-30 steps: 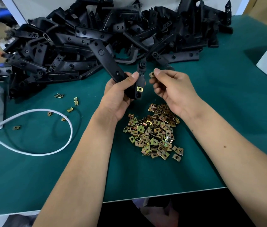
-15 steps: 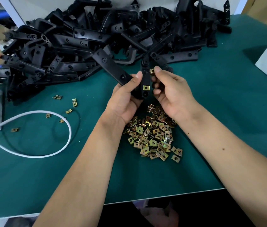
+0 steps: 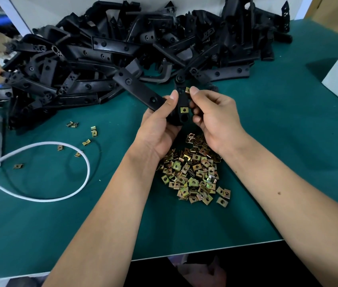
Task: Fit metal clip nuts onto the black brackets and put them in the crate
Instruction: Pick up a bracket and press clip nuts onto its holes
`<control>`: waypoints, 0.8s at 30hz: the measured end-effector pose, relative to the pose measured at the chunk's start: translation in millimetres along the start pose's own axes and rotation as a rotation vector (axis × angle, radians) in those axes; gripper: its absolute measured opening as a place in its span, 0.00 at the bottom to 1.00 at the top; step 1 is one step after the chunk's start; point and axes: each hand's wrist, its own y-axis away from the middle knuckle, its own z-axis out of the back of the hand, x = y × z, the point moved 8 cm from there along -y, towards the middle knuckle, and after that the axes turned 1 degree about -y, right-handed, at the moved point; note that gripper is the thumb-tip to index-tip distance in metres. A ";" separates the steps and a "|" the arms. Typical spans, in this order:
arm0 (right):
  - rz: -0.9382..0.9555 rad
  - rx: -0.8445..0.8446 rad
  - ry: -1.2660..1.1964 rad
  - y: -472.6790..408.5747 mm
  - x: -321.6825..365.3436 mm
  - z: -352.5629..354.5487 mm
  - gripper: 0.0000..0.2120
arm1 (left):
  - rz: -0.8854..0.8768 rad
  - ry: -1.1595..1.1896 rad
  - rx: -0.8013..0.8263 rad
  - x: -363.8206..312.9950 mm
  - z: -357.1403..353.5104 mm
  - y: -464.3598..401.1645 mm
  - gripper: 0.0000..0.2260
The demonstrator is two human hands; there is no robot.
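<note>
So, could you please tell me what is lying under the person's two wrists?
A heap of metal clip nuts lies on the green mat below both wrists. The left hand and right hand cover its far edge, so that part stays unseen.

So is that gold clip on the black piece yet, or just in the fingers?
One clip nut is already on the held bracket. The second clip nut is only pinched in the right hand, at the bracket's edge.

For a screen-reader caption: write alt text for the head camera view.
The left hand holds a black bracket that already carries one clip nut, while the right hand pinches a second clip nut against its upper edge. Below lies a heap of clip nuts on the green mat; behind, a bracket pile.
</note>
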 end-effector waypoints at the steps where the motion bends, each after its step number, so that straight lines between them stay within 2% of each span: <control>1: 0.009 0.010 0.011 -0.6 0.8 -0.4 0.10 | 0.005 -0.001 -0.012 -0.1 1.6 -0.4 0.13; 11: 0.178 0.083 0.278 -5.5 13.5 0.8 0.08 | 0.032 -0.055 -0.051 -4.4 9.3 -0.9 0.05; 16: 0.134 0.129 0.313 -8.7 12.1 2.7 0.06 | 0.046 -0.114 -0.062 -6.0 13.1 -1.2 0.05; 19: 0.118 0.156 0.312 -9.5 12.3 4.6 0.06 | 0.075 -0.109 -0.048 -4.0 11.6 -1.3 0.10; 22: 0.119 0.164 0.335 -9.7 12.2 5.5 0.07 | 0.078 -0.176 -0.048 -3.4 11.7 -0.9 0.04; 24: 0.113 0.169 0.310 -9.2 10.8 4.4 0.08 | 0.071 -0.191 -0.038 -3.3 10.2 -1.5 0.04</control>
